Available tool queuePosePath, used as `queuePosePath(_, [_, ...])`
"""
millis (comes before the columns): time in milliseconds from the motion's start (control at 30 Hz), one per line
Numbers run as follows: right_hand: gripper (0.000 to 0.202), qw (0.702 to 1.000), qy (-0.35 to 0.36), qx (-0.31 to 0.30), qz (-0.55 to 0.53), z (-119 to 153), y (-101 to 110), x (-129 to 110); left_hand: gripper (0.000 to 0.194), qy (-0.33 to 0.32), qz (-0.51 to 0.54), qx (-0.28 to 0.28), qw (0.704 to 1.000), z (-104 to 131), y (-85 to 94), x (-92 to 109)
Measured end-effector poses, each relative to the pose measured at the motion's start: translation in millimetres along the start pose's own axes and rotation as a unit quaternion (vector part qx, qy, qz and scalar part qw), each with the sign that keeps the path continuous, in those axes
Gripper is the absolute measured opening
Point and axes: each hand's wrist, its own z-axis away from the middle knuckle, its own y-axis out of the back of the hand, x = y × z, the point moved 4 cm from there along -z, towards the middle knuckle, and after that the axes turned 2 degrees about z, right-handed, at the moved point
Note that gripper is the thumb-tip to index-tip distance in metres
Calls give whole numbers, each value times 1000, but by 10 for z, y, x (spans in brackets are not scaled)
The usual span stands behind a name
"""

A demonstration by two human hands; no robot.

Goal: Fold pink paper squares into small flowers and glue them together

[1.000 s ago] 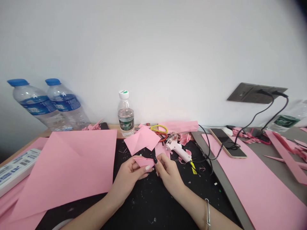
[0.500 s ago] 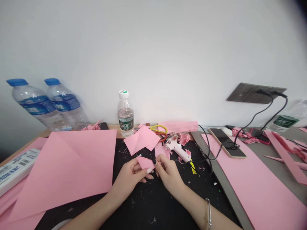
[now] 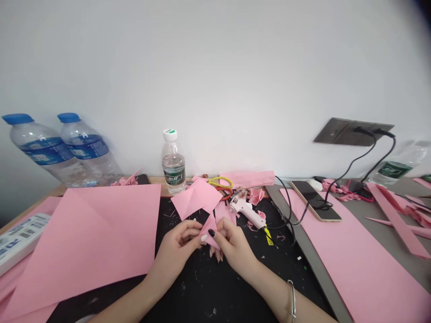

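Observation:
Between my two hands is a small folded piece of pink paper [image 3: 210, 228], pinched over the black mat [image 3: 188, 287]. My left hand [image 3: 182, 242] grips its left side, the thumb pressing near the lower edge. With thumb and fingers, my right hand [image 3: 234, 242] holds the right side; a dark nail shows on that thumb. Some fingertips are hidden behind the paper. Just beyond the hands lie pink paper squares [image 3: 195, 197]. To their right rests a pink-white hot glue gun [image 3: 247, 211], with yellow-and-orange-handled scissors [image 3: 220, 183] behind it.
Large pink sheets [image 3: 101, 242] cover the left, with a white box [image 3: 22, 242] on them. Water bottles [image 3: 173, 161] stand along the wall. On the right, a phone [image 3: 314, 202] lies on another pink sheet [image 3: 357, 260], below cables running to a wall socket [image 3: 350, 131].
The folded paper has been turned, so a point now faces up and away. My left hand has shifted slightly, and my right hand has closed in on the paper. The view has moved a little.

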Motion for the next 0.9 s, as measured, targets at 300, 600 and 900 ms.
queuePosePath(300, [21,1000,9,1,2,6,-9,-46,10,-30,-52,52,997,-10,88,49])
queuePosePath(600, [23,1000,9,28,-11,0,5,-66,25,-20,22,29,999,-5,47,17])
queuePosePath(900, [25,993,-27,-43,-108,19,-116,-38,25,-50,-49,-31,997,44,-8,120])
